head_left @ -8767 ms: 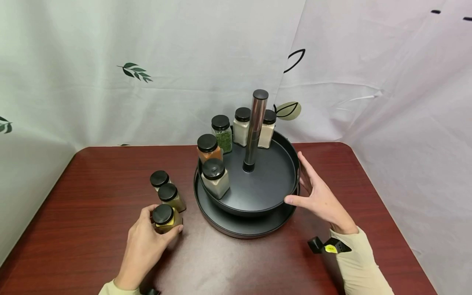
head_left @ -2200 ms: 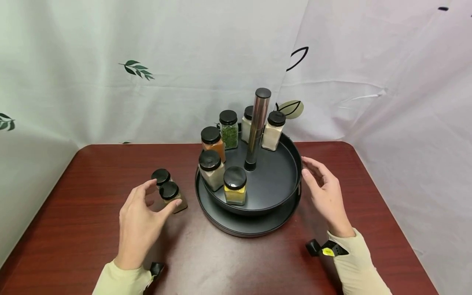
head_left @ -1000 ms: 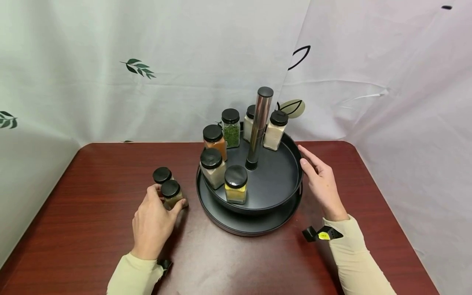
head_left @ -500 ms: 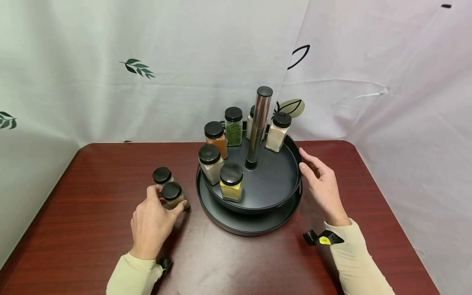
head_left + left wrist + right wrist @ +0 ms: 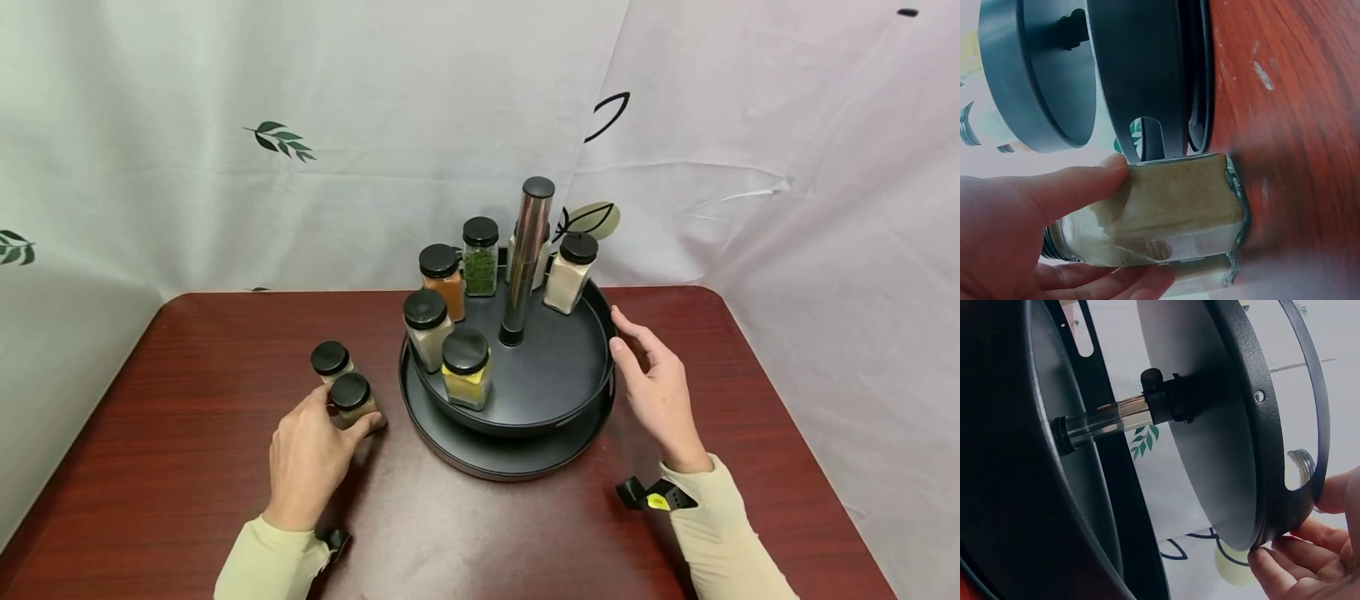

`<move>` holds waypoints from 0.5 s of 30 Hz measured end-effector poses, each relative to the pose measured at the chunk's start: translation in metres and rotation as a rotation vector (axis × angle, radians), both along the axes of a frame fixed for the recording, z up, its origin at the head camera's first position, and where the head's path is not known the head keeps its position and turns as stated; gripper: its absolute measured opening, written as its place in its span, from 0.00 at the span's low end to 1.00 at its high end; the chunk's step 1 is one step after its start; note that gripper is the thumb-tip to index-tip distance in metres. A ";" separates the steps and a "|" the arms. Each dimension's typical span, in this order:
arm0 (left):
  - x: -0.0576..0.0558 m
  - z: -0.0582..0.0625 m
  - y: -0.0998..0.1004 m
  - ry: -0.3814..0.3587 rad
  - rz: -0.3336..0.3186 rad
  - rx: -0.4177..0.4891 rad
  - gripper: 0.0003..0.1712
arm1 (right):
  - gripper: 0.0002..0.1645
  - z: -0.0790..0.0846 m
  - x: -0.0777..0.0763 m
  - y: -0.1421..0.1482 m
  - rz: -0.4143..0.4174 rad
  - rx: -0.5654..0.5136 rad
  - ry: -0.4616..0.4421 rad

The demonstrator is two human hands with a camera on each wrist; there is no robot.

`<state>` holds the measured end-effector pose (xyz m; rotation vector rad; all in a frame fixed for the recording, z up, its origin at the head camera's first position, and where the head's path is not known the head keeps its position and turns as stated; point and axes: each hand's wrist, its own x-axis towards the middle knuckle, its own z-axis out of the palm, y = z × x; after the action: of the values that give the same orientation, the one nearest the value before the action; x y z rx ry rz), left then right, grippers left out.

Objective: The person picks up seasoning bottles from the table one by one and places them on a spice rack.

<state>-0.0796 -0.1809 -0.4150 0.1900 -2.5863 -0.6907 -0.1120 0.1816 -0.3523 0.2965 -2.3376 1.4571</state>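
Note:
On the table stands a black two-tier turntable with a metal centre post. My left hand holds a square glass spice jar of brownish powder between thumb and fingers. In the left wrist view this spice jar has its base at the tabletop; I cannot tell whether it touches. Close behind it stands a second spice jar, partly hidden. My right hand touches the upper tier's outer rim at the right. In the right wrist view its fingertips rest against that rim.
Several black-lidded spice jars stand along the upper tier's rim, including a yellow jar, an orange jar and a green herb jar. One pale jar is partly behind the post. A white curtain hangs behind the table.
The yellow spice jar has gone from my left hand to the upper tier. My left hand has closed on the brownish jar. Lately the upper tier has turned clockwise slightly under my right hand.

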 end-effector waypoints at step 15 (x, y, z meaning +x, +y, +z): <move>0.004 0.014 0.000 -0.102 -0.058 0.092 0.33 | 0.22 -0.002 0.007 -0.001 -0.027 0.050 0.036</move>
<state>-0.0761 -0.1806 -0.4011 0.1842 -2.6676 -0.8425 -0.1048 0.1808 -0.3543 0.3007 -2.3432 1.3706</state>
